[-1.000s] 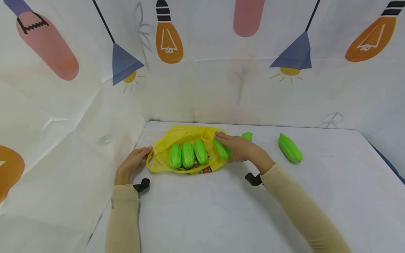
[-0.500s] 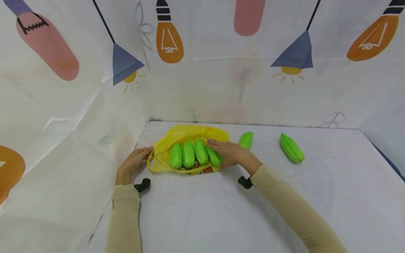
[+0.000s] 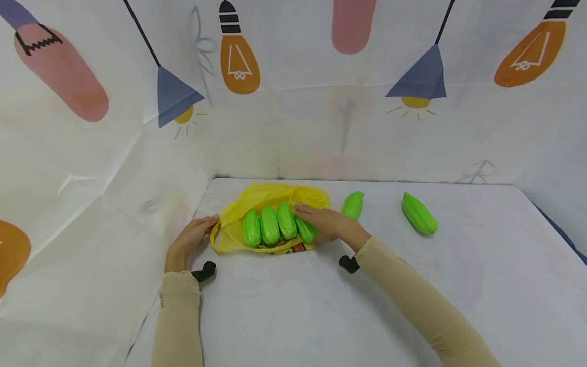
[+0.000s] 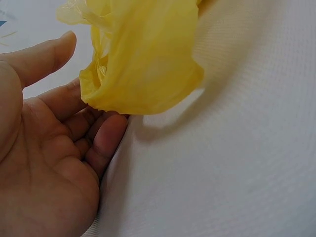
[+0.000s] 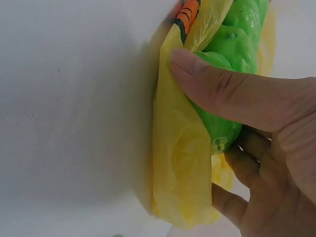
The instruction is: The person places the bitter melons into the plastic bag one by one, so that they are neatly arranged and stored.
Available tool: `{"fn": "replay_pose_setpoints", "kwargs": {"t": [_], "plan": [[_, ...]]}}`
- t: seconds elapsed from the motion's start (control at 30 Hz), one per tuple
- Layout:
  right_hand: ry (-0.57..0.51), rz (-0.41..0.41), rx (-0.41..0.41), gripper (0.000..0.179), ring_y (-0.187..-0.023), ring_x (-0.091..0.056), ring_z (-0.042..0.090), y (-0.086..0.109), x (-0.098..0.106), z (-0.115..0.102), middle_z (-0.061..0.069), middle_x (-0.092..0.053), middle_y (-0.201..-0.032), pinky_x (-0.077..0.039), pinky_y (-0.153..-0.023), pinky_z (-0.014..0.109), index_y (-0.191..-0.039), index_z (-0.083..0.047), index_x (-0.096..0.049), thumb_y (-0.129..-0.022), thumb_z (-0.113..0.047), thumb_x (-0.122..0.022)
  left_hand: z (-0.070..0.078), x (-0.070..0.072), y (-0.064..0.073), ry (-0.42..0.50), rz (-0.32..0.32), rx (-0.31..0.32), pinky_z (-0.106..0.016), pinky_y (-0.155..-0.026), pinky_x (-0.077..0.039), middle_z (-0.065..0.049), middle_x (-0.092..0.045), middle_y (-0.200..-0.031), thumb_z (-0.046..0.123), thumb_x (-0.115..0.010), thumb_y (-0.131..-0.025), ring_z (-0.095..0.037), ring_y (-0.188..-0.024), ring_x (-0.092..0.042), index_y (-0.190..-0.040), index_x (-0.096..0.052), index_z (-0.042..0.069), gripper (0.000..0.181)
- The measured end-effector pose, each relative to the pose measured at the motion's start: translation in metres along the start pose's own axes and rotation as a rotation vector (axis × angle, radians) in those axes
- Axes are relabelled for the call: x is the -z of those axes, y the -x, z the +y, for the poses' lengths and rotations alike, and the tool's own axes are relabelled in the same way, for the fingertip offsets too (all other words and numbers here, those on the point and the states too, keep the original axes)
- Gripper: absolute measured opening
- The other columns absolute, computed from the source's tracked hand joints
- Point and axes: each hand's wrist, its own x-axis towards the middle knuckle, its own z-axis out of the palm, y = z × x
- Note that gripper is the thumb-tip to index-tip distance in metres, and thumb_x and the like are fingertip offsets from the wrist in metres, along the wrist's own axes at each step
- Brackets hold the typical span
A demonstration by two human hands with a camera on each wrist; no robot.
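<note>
A yellow plastic bag (image 3: 257, 193) lies on its side, its mouth facing the person. Several green ridged toy vegetables (image 3: 269, 225) lie side by side in it. The right hand (image 3: 326, 224) holds another green toy vegetable (image 3: 304, 230) against the right end of that row. In the right wrist view its thumb (image 5: 222, 89) lies across the toy and the bag's edge, with the fingers behind. At the bag's left handle, the left hand (image 3: 190, 238) touches the yellow film with its fingers. In the left wrist view its thumb (image 4: 49, 57) stands apart from the film.
Right of the bag, a green toy vegetable (image 3: 352, 205) lies behind the right wrist, and another green toy (image 3: 419, 214) lies farther right. A white cloth covers the table (image 3: 284, 306). Behind it hangs a printed white curtain (image 3: 298, 122).
The right hand has moved left with a green toy vegetable, into the bag's mouth and up against the row. The left hand has stayed at the bag's left handle.
</note>
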Motion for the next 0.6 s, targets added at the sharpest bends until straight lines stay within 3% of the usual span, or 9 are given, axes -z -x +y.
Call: {"fn": "replay_pose_setpoints", "kwargs": {"t": [0.13, 0.4, 0.6], "plan": [[-0.030, -0.001, -0.011, 0.102, -0.150, -0.017, 0.022, -0.0002, 0.0003, -0.0019, -0.001, -0.004, -0.165, -0.035, -0.113, 0.043, -0.158, -0.017, -0.012, -0.083, -0.021, -0.080, 0.0026, 0.0007, 0.0020, -0.017, 0.002, -0.006, -0.036, -0.092, -0.026, 0.002, -0.049, -0.100, 0.058, -0.047, -0.098, -0.020, -0.105, -0.038, -0.109, -0.060, 0.003, 0.058], [-0.015, -0.016, -0.042, 0.099, -0.148, -0.026, 0.023, -0.0014, -0.0021, -0.0026, -0.004, -0.001, -0.165, -0.043, -0.105, 0.039, -0.158, -0.020, -0.013, -0.085, -0.020, -0.078, 0.0016, -0.0001, 0.0004, -0.013, -0.011, -0.011, -0.037, -0.092, -0.024, 0.001, -0.048, -0.094, 0.059, -0.046, -0.097, -0.021, -0.107, -0.037, -0.107, -0.059, 0.002, 0.060], [-0.011, -0.024, -0.048, 0.101, -0.150, -0.016, 0.020, -0.0004, -0.0038, -0.0006, -0.004, 0.002, -0.165, -0.042, -0.107, 0.040, -0.158, -0.020, -0.010, -0.084, -0.022, -0.079, 0.0003, -0.0022, -0.0016, 0.002, -0.012, -0.003, -0.036, -0.091, -0.024, 0.003, -0.047, -0.091, 0.061, -0.047, -0.096, -0.020, -0.104, -0.037, -0.101, -0.059, 0.006, 0.057]]}}
